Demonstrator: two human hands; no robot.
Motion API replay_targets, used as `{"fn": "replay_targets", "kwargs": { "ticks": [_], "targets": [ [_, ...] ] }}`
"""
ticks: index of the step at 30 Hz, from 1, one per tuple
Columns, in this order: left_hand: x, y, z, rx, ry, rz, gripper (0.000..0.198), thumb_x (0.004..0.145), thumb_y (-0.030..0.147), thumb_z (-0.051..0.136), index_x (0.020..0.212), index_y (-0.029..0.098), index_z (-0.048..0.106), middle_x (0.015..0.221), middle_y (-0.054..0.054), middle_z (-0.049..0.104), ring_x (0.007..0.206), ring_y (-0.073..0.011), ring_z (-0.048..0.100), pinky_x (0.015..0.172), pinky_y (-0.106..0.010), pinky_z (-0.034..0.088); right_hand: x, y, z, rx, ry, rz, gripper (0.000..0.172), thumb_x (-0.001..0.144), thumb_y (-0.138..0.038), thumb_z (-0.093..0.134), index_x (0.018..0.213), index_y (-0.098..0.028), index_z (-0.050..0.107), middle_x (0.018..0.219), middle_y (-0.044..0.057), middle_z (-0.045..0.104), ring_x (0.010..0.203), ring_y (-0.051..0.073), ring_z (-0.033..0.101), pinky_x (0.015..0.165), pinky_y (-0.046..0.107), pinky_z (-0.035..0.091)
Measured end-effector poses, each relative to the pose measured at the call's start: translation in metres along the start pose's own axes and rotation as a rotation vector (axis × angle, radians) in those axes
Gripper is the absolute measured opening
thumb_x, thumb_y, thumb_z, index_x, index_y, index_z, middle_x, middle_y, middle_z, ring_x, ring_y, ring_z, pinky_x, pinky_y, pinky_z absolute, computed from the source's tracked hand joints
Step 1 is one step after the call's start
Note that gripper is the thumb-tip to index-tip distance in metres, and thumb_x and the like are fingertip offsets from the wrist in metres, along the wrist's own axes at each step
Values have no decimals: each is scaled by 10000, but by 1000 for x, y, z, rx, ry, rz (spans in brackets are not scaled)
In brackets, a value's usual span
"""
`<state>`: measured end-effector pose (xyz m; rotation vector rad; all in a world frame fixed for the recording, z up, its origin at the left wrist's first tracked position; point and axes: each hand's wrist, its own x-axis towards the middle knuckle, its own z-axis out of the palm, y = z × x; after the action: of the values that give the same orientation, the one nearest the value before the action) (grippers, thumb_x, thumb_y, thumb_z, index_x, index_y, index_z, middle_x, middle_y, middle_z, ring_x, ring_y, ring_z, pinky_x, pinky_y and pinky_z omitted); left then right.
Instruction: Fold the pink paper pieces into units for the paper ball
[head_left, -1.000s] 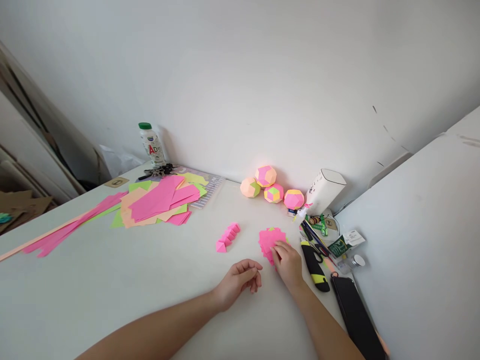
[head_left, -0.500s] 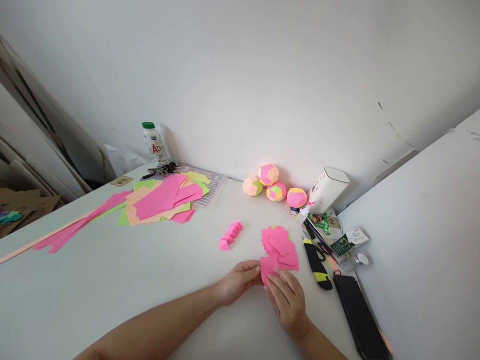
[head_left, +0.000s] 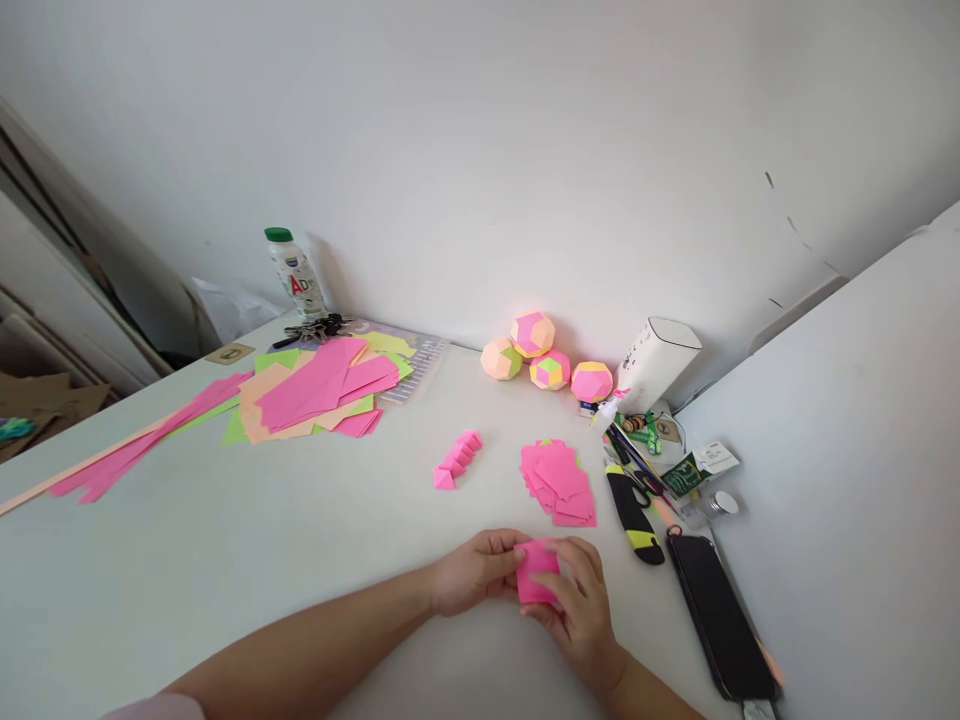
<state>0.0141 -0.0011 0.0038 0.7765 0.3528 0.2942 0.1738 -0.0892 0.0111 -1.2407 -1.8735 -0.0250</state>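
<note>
Between my two hands is a small pink square of paper (head_left: 537,574). My left hand (head_left: 474,574) grips its left edge with the thumb on top. My right hand (head_left: 576,606) holds its right side, fingers bent over the upper and right edges and the thumb low at the near edge. Just beyond lies a loose pile of pink paper squares (head_left: 556,482), with a little green showing at its edges. Left of the pile stands a short row of folded pink paper pieces (head_left: 457,460).
Coloured paper sheets (head_left: 315,390) and long strips (head_left: 150,440) spread over the left side. Faceted paper balls (head_left: 531,335) sit by the wall, near a white box (head_left: 658,365). A utility knife (head_left: 634,515), phone (head_left: 722,615) and small jar (head_left: 721,504) line the right; a bottle (head_left: 295,275) stands back left.
The pink square has come nearer to me, away from the pile, and now lies squarer between my hands. My right fingers have shifted from its lower right corner to around its right side.
</note>
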Motion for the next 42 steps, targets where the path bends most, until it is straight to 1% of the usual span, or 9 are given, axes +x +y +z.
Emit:
{"fn": "replay_targets", "kwargs": {
  "ticks": [4,11,15,18,23,26,30,36,42],
  "targets": [
    [1,-2,-2,-5,30,3,280,783,388,627,913,145,576,808,-54,640,706,-155,628,709,-332,485,-1,4,-2,148,-2,44,255,854,-427,534,842,-206,659,1154,134,536,1038,286,534,797,439,506],
    [1,-1,8,82,69,72,329,765,451,620,884,156,535,802,-50,659,770,-190,643,793,-421,477,-2,11,2,390,-54,244,240,869,-365,528,784,-203,683,1283,124,485,1047,265,565,794,378,524],
    [0,1,12,122,29,52,383,821,515,502,907,144,542,815,-79,675,793,-214,659,802,-426,474,5,15,3,521,-93,391,222,834,-355,583,715,-192,676,1001,103,623,852,208,625,706,314,533],
    [-2,2,11,135,-27,54,413,853,535,420,932,145,535,856,-89,670,812,-214,660,807,-416,471,9,15,3,536,-121,469,183,817,-319,605,717,-192,689,756,47,621,689,170,603,608,275,505],
    [-1,-3,11,217,-12,64,363,766,410,637,976,162,474,802,-51,658,770,-200,659,747,-393,496,7,15,2,509,-128,536,260,795,-340,616,598,-173,646,576,-10,519,524,130,503,490,237,434],
    [1,-4,11,198,40,67,364,778,417,618,976,149,472,750,-48,650,696,-189,660,680,-369,513,7,16,1,539,-153,526,285,796,-351,609,581,-165,632,562,-12,490,523,129,483,486,236,422],
    [3,-1,8,135,21,78,360,786,428,605,967,148,470,699,-44,645,596,-176,652,580,-325,521,8,16,0,664,-192,525,183,786,-335,624,819,-163,678,724,32,569,616,155,544,525,250,462],
    [4,-2,5,125,13,74,334,799,436,585,918,154,452,729,-57,643,564,-159,643,535,-298,525,6,15,1,673,-221,648,264,849,-301,556,639,-155,617,599,-7,532,450,98,482,442,220,406],
    [3,-3,7,200,39,27,330,808,458,555,908,160,454,700,-22,612,520,-147,628,483,-272,498,5,16,2,718,-172,746,179,833,-342,577,821,-169,620,604,-13,551,518,123,509,484,225,439]
  ]
}}
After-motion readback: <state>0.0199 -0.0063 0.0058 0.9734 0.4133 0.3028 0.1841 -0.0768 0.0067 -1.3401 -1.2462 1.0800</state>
